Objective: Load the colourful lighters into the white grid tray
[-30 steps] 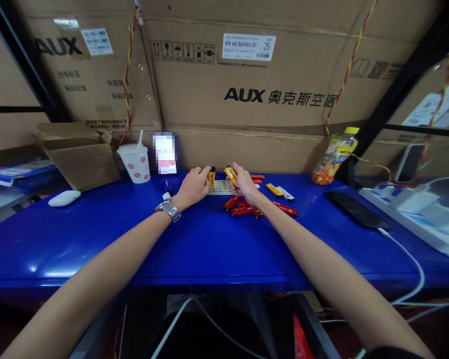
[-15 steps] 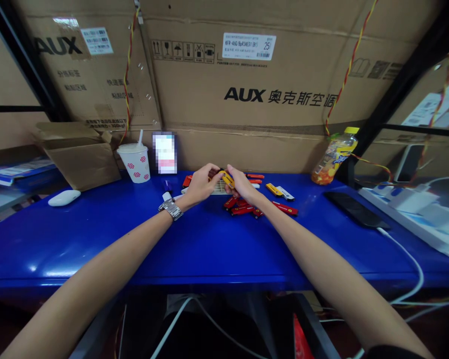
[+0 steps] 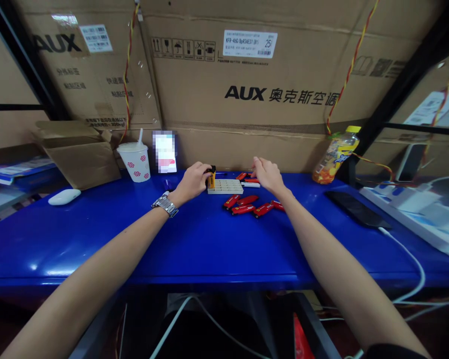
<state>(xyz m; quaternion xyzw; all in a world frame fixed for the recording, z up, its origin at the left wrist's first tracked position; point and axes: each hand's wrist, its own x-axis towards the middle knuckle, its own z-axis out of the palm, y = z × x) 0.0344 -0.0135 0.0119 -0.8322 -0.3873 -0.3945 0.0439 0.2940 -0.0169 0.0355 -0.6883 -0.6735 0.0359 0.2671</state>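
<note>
Two hands | left: pinching upright yellow piece | right: near white piece

- Pale tray, gridded into compartments: lying flat.
- Yellow piece, black top: upright at tray's left end.
- Red pieces, black-tipped: lying flat, loosely clustered in front of tray, toward right.

L hand hides pt of yellow lighter; screen blurred, unreadable
</note>
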